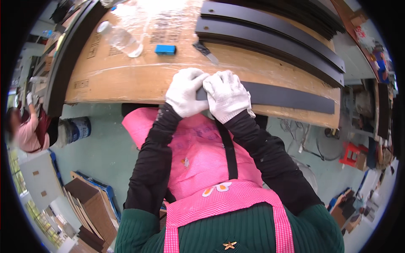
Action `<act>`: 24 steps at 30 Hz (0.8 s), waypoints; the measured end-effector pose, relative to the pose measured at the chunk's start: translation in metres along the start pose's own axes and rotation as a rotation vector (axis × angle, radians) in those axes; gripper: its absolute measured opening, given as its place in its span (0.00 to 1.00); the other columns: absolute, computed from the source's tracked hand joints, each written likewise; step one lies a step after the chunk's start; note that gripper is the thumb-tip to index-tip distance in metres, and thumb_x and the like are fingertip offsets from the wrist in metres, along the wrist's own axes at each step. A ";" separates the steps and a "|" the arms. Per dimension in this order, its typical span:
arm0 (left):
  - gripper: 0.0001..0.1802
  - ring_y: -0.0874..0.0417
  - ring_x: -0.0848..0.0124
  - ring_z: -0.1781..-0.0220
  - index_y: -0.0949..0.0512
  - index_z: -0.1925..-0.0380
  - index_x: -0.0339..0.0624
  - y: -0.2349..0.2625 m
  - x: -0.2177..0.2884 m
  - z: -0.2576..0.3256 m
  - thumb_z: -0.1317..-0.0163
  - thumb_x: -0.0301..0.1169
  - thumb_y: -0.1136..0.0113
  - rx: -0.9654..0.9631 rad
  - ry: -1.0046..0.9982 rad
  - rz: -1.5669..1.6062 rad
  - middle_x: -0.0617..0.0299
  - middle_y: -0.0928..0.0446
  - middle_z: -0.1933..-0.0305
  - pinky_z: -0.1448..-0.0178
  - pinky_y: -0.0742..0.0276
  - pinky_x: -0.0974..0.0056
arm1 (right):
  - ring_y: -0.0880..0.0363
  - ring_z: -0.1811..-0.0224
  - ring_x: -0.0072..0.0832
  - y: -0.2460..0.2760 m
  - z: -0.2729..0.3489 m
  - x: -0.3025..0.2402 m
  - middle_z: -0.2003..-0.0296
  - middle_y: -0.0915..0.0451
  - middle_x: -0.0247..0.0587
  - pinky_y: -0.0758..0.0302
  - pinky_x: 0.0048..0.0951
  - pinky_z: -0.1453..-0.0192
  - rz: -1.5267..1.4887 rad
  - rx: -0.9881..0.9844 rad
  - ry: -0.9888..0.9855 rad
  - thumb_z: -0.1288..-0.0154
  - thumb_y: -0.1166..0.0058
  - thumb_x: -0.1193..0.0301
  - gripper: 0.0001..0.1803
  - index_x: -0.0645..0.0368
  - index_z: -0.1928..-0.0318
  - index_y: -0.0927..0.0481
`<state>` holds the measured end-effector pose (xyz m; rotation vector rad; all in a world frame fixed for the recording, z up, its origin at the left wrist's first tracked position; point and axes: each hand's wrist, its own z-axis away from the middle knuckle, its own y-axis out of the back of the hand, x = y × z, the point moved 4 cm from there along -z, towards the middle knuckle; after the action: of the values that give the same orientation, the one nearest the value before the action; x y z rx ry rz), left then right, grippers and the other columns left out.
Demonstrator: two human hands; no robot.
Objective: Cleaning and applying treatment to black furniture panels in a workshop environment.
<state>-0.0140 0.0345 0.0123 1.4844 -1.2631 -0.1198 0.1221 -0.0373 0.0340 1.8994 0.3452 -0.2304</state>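
Both my hands wear white knit gloves and meet at the near edge of a cardboard-covered table (126, 80). My left hand (183, 92) and my right hand (228, 96) are closed together over the left end of a long flat black strip (291, 98). The strip lies along the table's front edge and runs off to the right. What the fingers pinch at its end is hidden under the gloves.
Several more long black strips (274, 36) lie stacked at the back of the table. A clear plastic bottle (120, 39), a small blue block (165, 49) and a utility knife (205, 51) rest on the cardboard. Another person (25, 130) sits far left. A red stool (352, 152) stands at right.
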 end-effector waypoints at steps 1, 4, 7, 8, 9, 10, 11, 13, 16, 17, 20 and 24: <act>0.35 0.16 0.48 0.44 0.15 0.46 0.41 -0.002 -0.004 0.002 0.58 0.40 0.20 0.026 -0.019 0.025 0.51 0.17 0.49 0.35 0.22 0.47 | 0.18 0.49 0.42 -0.004 -0.001 -0.003 0.54 0.18 0.36 0.17 0.42 0.48 -0.051 0.013 0.034 0.37 0.37 0.68 0.09 0.47 0.56 0.15; 0.38 0.17 0.46 0.42 0.15 0.46 0.41 0.006 0.010 -0.002 0.58 0.46 0.16 -0.082 -0.035 0.015 0.49 0.16 0.49 0.36 0.20 0.47 | 0.15 0.46 0.39 0.012 0.016 0.038 0.53 0.14 0.35 0.19 0.42 0.42 -0.198 0.078 0.223 0.39 0.34 0.72 0.09 0.48 0.57 0.13; 0.38 0.18 0.48 0.37 0.15 0.44 0.41 0.047 -0.002 0.020 0.55 0.45 0.13 0.319 -0.018 -0.101 0.51 0.16 0.45 0.31 0.23 0.48 | 0.15 0.53 0.42 0.071 0.060 0.140 0.59 0.15 0.37 0.20 0.42 0.44 0.165 0.231 0.090 0.38 0.38 0.74 0.06 0.50 0.60 0.16; 0.38 0.19 0.54 0.36 0.17 0.41 0.38 0.065 -0.028 0.031 0.53 0.36 0.13 0.550 0.055 -0.147 0.53 0.18 0.42 0.29 0.25 0.50 | 0.16 0.50 0.44 0.094 0.090 0.199 0.56 0.16 0.40 0.21 0.40 0.42 0.355 -0.045 -0.227 0.32 0.42 0.72 0.04 0.53 0.59 0.17; 0.42 0.22 0.58 0.33 0.25 0.32 0.33 0.076 -0.062 0.038 0.45 0.33 0.15 0.851 0.020 -0.077 0.52 0.22 0.38 0.26 0.27 0.52 | 0.16 0.45 0.47 0.111 0.143 0.272 0.51 0.17 0.48 0.20 0.43 0.42 0.253 0.181 -0.485 0.25 0.47 0.68 0.09 0.57 0.55 0.16; 0.51 0.24 0.55 0.30 0.35 0.25 0.30 0.092 -0.099 0.040 0.43 0.35 0.14 0.895 0.255 -0.261 0.48 0.26 0.36 0.23 0.28 0.50 | 0.17 0.42 0.50 0.136 0.183 0.321 0.46 0.20 0.54 0.19 0.46 0.42 0.477 0.283 -0.631 0.21 0.49 0.66 0.13 0.58 0.50 0.15; 0.57 0.28 0.50 0.24 0.40 0.23 0.28 0.102 -0.142 0.028 0.43 0.39 0.13 0.945 0.222 -0.254 0.43 0.30 0.29 0.18 0.32 0.49 | 0.17 0.42 0.52 0.168 0.213 0.382 0.50 0.17 0.54 0.20 0.51 0.41 0.637 0.189 -0.653 0.20 0.51 0.63 0.15 0.55 0.47 0.14; 0.55 0.23 0.57 0.27 0.34 0.25 0.28 0.133 -0.200 -0.002 0.45 0.42 0.12 0.695 0.358 -0.080 0.42 0.26 0.27 0.23 0.25 0.54 | 0.15 0.48 0.51 0.167 0.187 0.408 0.53 0.12 0.47 0.21 0.54 0.42 0.795 -0.219 -0.630 0.21 0.52 0.61 0.15 0.50 0.51 0.13; 0.28 0.12 0.70 0.47 0.17 0.42 0.39 0.159 -0.269 0.003 0.41 0.25 0.17 0.667 0.532 0.502 0.58 0.13 0.44 0.38 0.15 0.61 | 0.13 0.60 0.51 0.085 0.086 0.286 0.66 0.12 0.50 0.18 0.52 0.50 0.623 -0.104 -0.395 0.28 0.49 0.62 0.13 0.50 0.65 0.13; 0.25 0.11 0.70 0.48 0.17 0.43 0.38 0.149 -0.263 -0.006 0.40 0.24 0.18 0.717 0.485 0.472 0.57 0.13 0.45 0.39 0.14 0.61 | 0.13 0.57 0.47 0.067 0.065 0.233 0.63 0.12 0.45 0.18 0.49 0.48 0.493 -0.211 -0.489 0.30 0.46 0.64 0.09 0.48 0.64 0.14; 0.21 0.11 0.69 0.49 0.18 0.46 0.35 0.126 -0.203 -0.028 0.38 0.21 0.22 0.719 0.322 0.509 0.55 0.12 0.47 0.42 0.13 0.61 | 0.16 0.52 0.36 0.033 0.043 0.085 0.60 0.14 0.33 0.19 0.40 0.48 0.141 0.110 -0.079 0.39 0.40 0.69 0.05 0.44 0.63 0.16; 0.23 0.11 0.66 0.46 0.21 0.42 0.33 0.118 -0.093 -0.041 0.36 0.20 0.26 0.522 0.286 0.507 0.54 0.14 0.46 0.41 0.13 0.61 | 0.16 0.62 0.40 -0.003 0.022 0.004 0.60 0.17 0.36 0.17 0.46 0.63 -0.166 0.074 0.087 0.42 0.38 0.66 0.05 0.45 0.64 0.16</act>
<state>-0.0988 0.1531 0.0673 1.4859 -1.4522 0.7820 0.1255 -0.0565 0.0228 1.9590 0.5613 -0.2749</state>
